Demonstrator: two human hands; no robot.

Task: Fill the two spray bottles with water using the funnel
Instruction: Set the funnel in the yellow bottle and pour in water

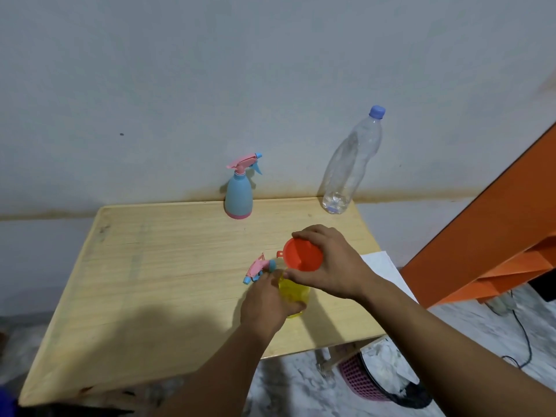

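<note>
A yellow spray bottle (294, 291) stands uncapped near the table's front right, and my left hand (266, 299) grips its body. My right hand (326, 263) holds an orange funnel (302, 254) by its rim over the bottle's neck. The bottle's pink and blue spray head (259, 267) lies on the table just left of the funnel. A blue spray bottle (239, 195) with its pink head on stands at the back of the table. A clear plastic water bottle (350, 167) with a blue cap stands at the back right, holding a little water at its bottom.
The wooden table (150, 266) stands against a grey wall. A white cloth (383, 266) lies at its right edge. An orange structure (496, 236) rises to the right. A pink basket (361, 379) sits on the floor below the table's front right corner.
</note>
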